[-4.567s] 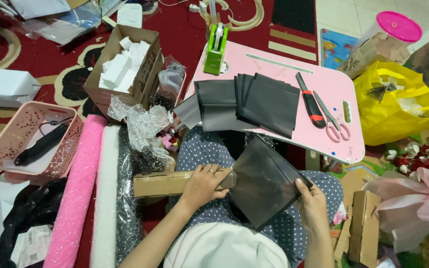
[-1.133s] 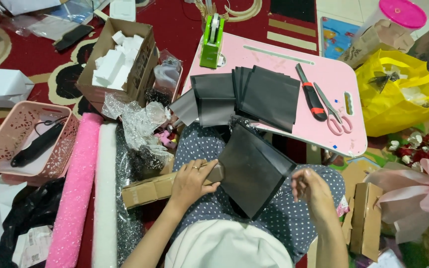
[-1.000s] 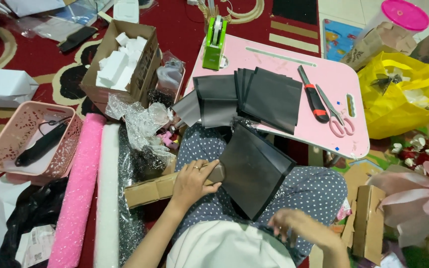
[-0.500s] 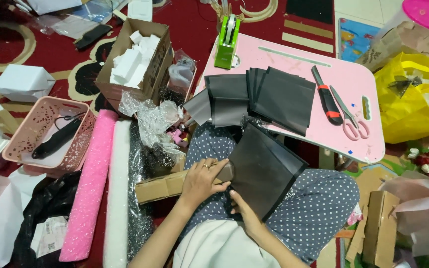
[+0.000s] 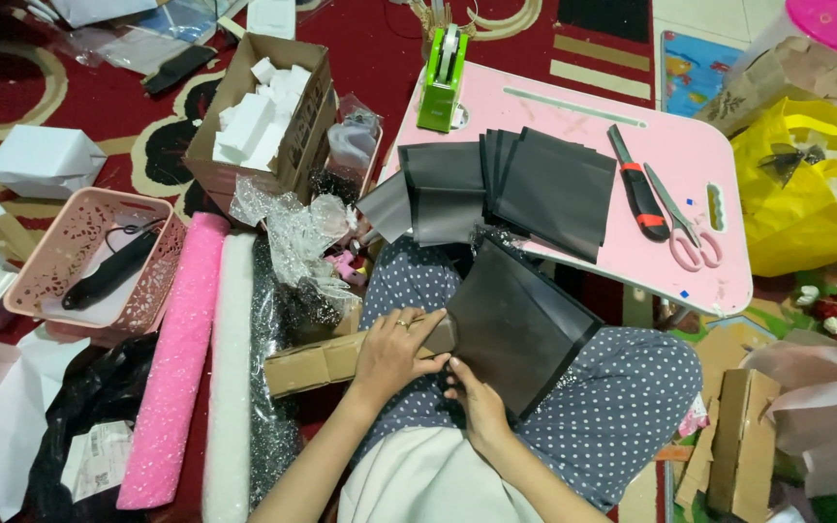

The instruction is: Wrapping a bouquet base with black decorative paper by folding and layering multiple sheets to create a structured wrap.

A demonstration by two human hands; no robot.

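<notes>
Dark grey translucent sheet (image 5: 520,324) over blue-grey white-dotted fabric lap (image 5: 622,387). Pink low table (image 5: 573,116); green tape dispenser (image 5: 441,79); red-and-black utility knife (image 5: 637,184); pink-handled scissors (image 5: 688,232). Glittery pink roll (image 5: 171,368), white roll (image 5: 230,378). Yellow plastic bag (image 5: 806,194).

Beside the pink table (image 5: 573,116), the yellow bag (image 5: 811,194) runs off the right edge, and the pink-lidded jar (image 5: 830,29) above it is cropped at the top. The dark sheet (image 5: 520,324) below the table hides the right hand's (image 5: 477,402) fingertips.
</notes>
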